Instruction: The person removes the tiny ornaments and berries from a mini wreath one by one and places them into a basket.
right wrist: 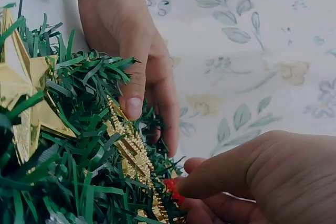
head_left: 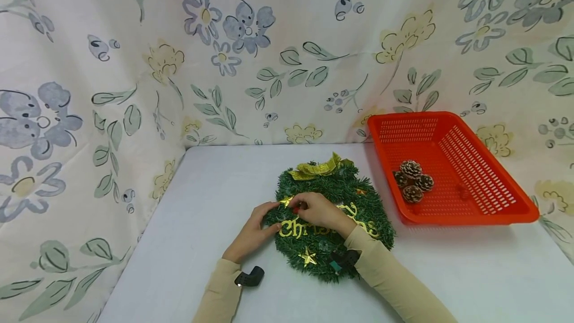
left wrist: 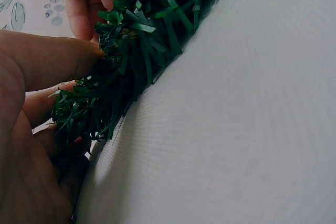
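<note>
A green tinsel wreath (head_left: 378, 208) lies on the white table, bearing gold "Christmas" lettering (head_left: 291, 229), gold stars (head_left: 307, 257) and a gold bow (head_left: 316, 168) at its far side. My left hand (head_left: 253, 233) grips the wreath's left edge, thumb (left wrist: 58, 61) over the greenery and fingers around its outer side. Over the wreath's left part, my right hand (head_left: 320, 211) pinches a small red ornament (right wrist: 173, 190) against the greenery beside the lettering. Fingers hide most of that ornament, so its kind cannot be told.
A red plastic basket (head_left: 471, 220) stands to the right of the wreath. Several pine cones (head_left: 412, 193) and a small red piece (head_left: 463, 192) lie inside it. A floral curtain (head_left: 287, 98) hangs behind the white table (head_left: 215, 183).
</note>
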A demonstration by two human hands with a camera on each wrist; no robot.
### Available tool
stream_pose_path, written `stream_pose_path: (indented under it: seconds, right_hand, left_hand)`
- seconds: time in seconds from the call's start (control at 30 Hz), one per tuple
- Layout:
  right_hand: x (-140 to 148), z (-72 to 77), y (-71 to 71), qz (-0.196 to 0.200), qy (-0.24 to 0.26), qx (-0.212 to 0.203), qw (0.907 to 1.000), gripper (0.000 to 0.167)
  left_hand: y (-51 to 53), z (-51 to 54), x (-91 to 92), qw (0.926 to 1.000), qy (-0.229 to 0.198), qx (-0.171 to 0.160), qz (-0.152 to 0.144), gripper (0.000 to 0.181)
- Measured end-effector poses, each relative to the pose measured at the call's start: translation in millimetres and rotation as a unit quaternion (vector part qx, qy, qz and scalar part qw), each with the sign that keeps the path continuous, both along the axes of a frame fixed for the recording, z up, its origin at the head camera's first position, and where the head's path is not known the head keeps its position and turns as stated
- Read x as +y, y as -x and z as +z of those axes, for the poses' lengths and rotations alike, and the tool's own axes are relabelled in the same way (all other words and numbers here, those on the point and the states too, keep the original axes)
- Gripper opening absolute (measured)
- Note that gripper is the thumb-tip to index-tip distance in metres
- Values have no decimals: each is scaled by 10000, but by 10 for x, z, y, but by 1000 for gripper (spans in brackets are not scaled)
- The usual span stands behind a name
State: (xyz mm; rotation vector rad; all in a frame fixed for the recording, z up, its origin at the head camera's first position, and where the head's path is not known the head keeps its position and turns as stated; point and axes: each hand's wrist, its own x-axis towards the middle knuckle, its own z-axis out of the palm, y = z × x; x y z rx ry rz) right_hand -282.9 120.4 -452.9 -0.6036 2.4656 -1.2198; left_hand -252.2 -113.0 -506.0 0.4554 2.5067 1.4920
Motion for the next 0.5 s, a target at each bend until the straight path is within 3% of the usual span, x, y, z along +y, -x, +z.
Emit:
stream_pose_path:
  seconds: [0.5]
  right_hand:
    - [-29, -58, 6, -122, -137, 339, 9993, 24]
  left_hand:
    - [-1, 12, -1, 10000, 25, 23, -11, 58]
